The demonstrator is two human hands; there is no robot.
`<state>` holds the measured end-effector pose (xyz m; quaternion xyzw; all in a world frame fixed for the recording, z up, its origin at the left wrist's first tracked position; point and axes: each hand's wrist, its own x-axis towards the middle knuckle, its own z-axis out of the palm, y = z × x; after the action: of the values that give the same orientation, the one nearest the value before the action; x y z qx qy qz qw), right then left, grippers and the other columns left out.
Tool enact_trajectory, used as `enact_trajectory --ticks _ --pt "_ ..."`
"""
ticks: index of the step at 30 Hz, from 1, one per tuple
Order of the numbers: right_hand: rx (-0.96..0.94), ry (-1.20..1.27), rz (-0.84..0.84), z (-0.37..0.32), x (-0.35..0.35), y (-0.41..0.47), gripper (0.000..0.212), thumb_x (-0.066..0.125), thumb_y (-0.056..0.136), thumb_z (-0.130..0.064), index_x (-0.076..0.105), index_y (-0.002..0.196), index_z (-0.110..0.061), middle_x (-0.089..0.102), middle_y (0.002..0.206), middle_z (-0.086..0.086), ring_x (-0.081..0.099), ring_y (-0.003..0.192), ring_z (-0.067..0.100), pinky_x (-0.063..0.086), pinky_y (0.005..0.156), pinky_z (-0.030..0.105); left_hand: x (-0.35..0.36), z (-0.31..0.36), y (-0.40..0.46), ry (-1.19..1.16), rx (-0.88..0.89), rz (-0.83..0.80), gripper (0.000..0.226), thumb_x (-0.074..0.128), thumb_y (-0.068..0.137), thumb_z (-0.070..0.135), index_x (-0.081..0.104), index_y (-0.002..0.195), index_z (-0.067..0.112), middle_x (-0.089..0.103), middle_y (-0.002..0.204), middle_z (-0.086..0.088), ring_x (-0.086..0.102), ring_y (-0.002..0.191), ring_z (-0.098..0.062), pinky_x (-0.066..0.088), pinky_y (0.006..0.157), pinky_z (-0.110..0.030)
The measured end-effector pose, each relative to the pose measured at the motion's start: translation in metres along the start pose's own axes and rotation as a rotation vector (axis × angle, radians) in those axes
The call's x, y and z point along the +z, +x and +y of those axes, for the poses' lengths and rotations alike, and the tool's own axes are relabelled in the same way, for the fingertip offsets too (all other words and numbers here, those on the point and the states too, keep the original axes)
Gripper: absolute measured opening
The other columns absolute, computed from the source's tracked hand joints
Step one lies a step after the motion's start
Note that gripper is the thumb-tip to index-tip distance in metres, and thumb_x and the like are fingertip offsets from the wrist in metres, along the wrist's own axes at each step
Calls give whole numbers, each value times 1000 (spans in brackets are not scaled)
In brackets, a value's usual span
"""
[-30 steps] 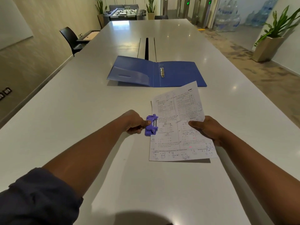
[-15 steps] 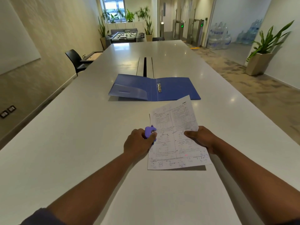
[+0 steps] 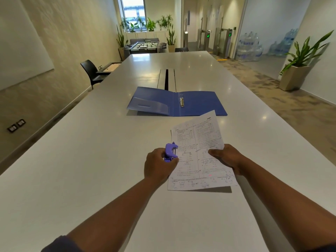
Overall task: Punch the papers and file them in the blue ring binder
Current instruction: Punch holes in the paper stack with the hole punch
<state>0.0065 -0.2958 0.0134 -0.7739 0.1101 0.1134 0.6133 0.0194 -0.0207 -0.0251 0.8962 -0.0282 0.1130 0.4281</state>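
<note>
While the punching looks to be in hand, nothing is filed yet: the blue ring binder (image 3: 198,103) lies open and bare on the desk (image 3: 91,160), well beyond the hands, its metal rings (image 3: 182,102) showing no sheets.

Going from the left, the left hand (image 3: 160,165) has its grip curled round a small purple punch (image 3: 170,151), a moulded plastic piece with a curved top, set against the left edge of the papers (image 3: 198,155). Whether holes are cut already cannot be told.

The papers are thin white printed sheets, scribbled with ink, lifted slightly off the smooth, glossy pale desk. At their right edge the right hand (image 3: 227,158) pinches them, thumb on top.

The binder's covers are matte blue plastic, with a clear pocket inside the left one.
</note>
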Motion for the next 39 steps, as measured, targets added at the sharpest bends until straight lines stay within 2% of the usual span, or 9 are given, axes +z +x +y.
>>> enact_trajectory --ticks 11,17,19,23,26,28,30,34,39 --pt "0 25 13 -2 0 -3 22 63 101 -15 66 123 -14 76 117 10 77 96 31 62 72 36 0 2 -2 19 16 14 27 78 75 49 65 83 27 68 77 14 64 64 -14 57 56 -34" --pt "10 37 16 -2 -17 -11 24 63 101 -14 64 125 -14 76 116 10 77 96 32 62 69 36 -2 11 5 -117 -204 -35 88 73 74 70 51 139 17 58 136 1 60 117 -18 53 94 -36" --pt "12 47 30 -2 -28 -16 21 63 101 -13 65 122 -15 79 110 8 79 91 31 63 66 36 -5 23 16 -187 -266 4 86 70 83 63 46 145 10 48 150 -8 54 128 -25 47 104 -39" --pt "-13 96 72 -3 -56 -30 20 64 100 -14 68 120 -16 81 104 6 79 90 31 63 68 38 -3 58 28 -70 -80 36 60 66 96 38 46 146 12 47 152 -8 49 135 -27 46 107 -41" --pt "-28 136 96 -3 -75 -43 23 66 99 -16 69 121 -16 80 111 10 78 96 35 61 78 45 12 91 32 -269 -152 -171 49 63 98 32 47 143 20 55 140 4 58 125 -24 50 97 -35" --pt "-29 161 109 -1 -88 -52 22 67 98 -16 70 120 -16 80 110 9 78 95 34 62 76 42 24 107 34 -400 -197 -324 16 62 97 28 60 112 22 70 108 10 68 98 -21 55 80 -32" --pt "-29 187 126 3 -101 -61 22 67 98 -15 70 120 -15 81 109 8 79 93 30 64 70 36 36 119 34 -506 -216 -432 12 62 97 18 66 92 8 78 86 5 74 80 -22 59 73 -32" --pt "-19 257 136 20 -129 -71 25 65 99 -11 69 124 -12 79 115 7 78 99 25 64 70 30 65 137 34 -659 -386 -537 12 66 91 3 69 103 0 80 95 -10 75 85 -27 62 79 -38" --pt "26 237 163 48 -169 -75 32 68 97 -9 67 129 -11 76 124 7 74 112 30 61 94 45 107 156 29 -615 -419 -558 13 71 84 -2 69 97 -1 79 89 -12 70 73 -21 60 69 -33"
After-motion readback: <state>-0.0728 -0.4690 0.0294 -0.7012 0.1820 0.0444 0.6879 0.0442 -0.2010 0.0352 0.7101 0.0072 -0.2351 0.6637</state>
